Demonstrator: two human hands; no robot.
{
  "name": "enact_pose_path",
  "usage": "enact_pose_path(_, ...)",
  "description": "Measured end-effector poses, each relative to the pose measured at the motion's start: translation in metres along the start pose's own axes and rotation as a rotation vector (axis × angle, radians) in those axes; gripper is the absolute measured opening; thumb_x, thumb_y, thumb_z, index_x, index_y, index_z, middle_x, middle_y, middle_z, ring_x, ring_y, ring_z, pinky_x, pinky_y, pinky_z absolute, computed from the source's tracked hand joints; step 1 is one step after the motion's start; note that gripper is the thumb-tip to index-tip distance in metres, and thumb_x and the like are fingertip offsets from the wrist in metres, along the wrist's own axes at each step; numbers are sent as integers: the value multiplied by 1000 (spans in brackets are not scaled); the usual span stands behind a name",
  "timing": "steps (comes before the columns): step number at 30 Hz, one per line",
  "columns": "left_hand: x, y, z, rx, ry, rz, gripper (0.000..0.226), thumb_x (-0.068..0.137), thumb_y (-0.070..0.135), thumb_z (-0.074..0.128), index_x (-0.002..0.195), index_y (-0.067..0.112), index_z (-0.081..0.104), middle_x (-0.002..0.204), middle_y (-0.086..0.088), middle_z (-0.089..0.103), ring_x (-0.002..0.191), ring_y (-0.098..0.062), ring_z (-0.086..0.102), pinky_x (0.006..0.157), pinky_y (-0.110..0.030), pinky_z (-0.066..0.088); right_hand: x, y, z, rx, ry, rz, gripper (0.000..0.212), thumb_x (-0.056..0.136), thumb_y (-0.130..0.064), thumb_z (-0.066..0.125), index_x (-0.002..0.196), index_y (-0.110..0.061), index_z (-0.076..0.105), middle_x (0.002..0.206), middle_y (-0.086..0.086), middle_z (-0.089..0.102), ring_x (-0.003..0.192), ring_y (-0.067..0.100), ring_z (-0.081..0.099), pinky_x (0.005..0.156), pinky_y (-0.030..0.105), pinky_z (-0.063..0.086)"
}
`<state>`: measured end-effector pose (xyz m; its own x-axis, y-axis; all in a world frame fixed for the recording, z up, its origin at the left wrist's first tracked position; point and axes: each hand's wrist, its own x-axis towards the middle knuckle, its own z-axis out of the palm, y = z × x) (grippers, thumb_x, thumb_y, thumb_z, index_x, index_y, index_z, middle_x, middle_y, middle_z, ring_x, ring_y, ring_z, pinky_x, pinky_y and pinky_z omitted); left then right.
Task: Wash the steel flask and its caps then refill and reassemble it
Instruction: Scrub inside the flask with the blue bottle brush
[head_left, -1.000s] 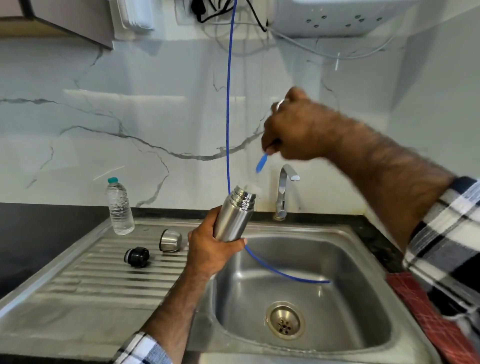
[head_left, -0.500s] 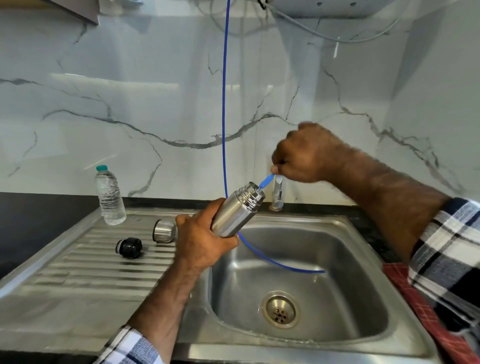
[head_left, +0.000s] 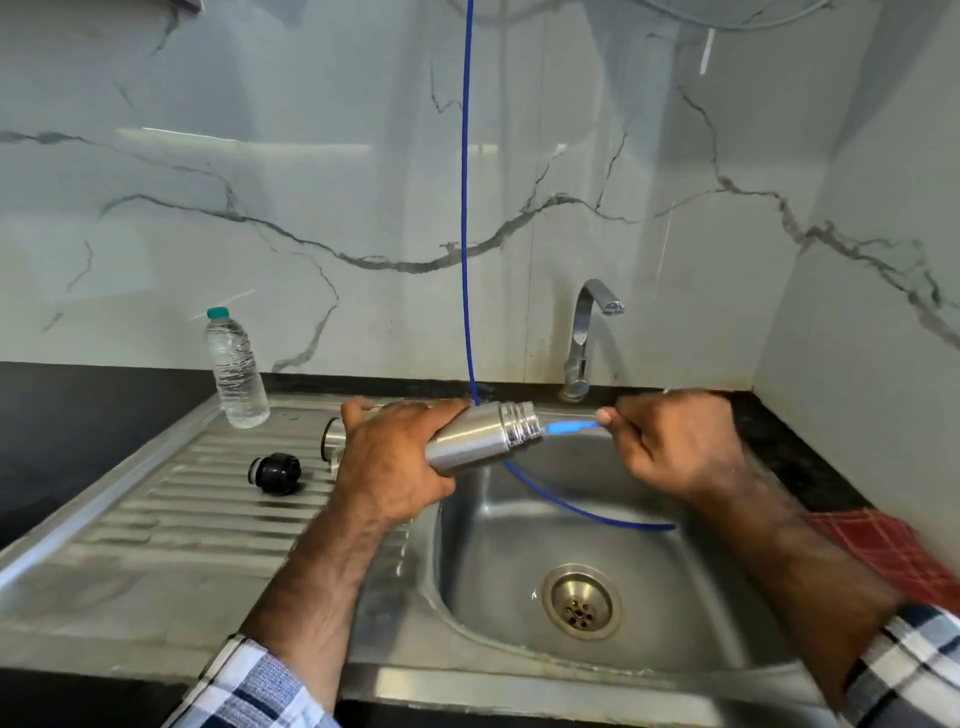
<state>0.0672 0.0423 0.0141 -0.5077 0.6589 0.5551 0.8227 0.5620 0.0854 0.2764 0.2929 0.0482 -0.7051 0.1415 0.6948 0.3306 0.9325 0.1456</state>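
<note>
Low in the frame, two forearms in checked sleeves reach over the steel sink (head_left: 519, 691), whose drain (head_left: 582, 603) sits just right of the bottom centre. At mid-frame the left hand (head_left: 395, 457) is wrapped round the body of the steel flask (head_left: 483, 436), now tipped almost flat over the basin's left edge with its threaded open mouth pointing right; a second ago it stood nearly upright and higher. The right hand (head_left: 670, 447) has come down from well above the flask and pinches a light-blue brush handle (head_left: 571, 427) between curled fingers, its far end at the flask's mouth; how far in it reaches cannot be told. That suggests scrubbing the inside is beginning, with rinsing, refilling and reassembly all ahead. Behind the left hand, on the ribbed drainboard at centre left, lie the black inner stopper (head_left: 275, 472) and the steel cup cap (head_left: 335, 441), both apart from the flask. Farther back stand a plastic water bottle (head_left: 236, 371) at left and the tap (head_left: 584, 338), dry, right of centre, while a thin blue tube (head_left: 466, 208) hangs down the marble wall into the basin
</note>
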Motion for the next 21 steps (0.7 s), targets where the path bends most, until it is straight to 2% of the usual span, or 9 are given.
enact_pose_path(3,-1,-5,6,117,-64,59,96,53,58,88,142,51,52,112,22,72,108,-12,65,106,-50,24,6,6,10,363,-550,355,59,101,-62,53,65,-17,64,61,3,62,62,25,60,63,42,49)
enact_pose_path(4,0,-5,8,120,-82,66,96,52,59,88,141,51,52,112,22,72,108,-12,65,108,-51,24,6,10,12,487,-625,414,59,98,-63,56,66,-15,67,59,3,60,60,23,59,67,45,51)
enact_pose_path(5,0,-4,9,112,-90,61,96,52,60,88,142,51,53,113,22,72,108,-12,65,108,-51,25,5,12,14,555,-586,422,56,94,-66,59,69,-17,71,60,2,62,61,23,60,69,46,53)
enact_pose_path(7,1,1,7,75,-89,14,97,55,59,88,144,51,52,116,20,72,111,-13,65,110,-50,24,-4,12,21,485,-277,317,40,89,-66,69,87,-27,77,77,-6,68,76,19,66,74,41,54)
enact_pose_path(10,0,5,0,-69,-90,-105,96,59,50,94,146,50,54,121,18,72,112,-14,61,109,-45,24,-9,7,25,179,113,-65,27,93,-47,74,111,-27,76,100,-1,66,94,25,63,84,43,45)
enact_pose_path(12,-3,3,-5,-120,-79,-137,96,57,47,96,145,49,56,121,16,72,110,-15,61,108,-44,26,-10,3,26,53,263,-192,18,99,-34,70,108,-21,77,95,4,66,82,31,62,74,42,45)
enact_pose_path(14,-6,0,-5,-95,-77,-113,97,54,48,96,144,51,56,121,17,73,109,-13,61,108,-46,25,-16,5,30,-1,294,-228,20,102,-36,65,99,-20,77,86,4,64,69,31,60,60,38,45)
enact_pose_path(17,-7,2,-2,-26,-125,-59,98,56,54,94,145,53,52,120,22,70,112,-8,59,112,-47,21,-17,10,30,29,-9,-145,43,101,-59,47,82,-25,65,76,-1,64,68,30,63,53,36,48)
enact_pose_path(21,-3,8,4,136,-142,43,97,56,60,90,143,54,49,116,23,70,112,-10,63,111,-51,21,-8,11,27,381,-698,313,58,100,-68,50,71,-21,70,85,1,69,82,24,64,79,39,54)
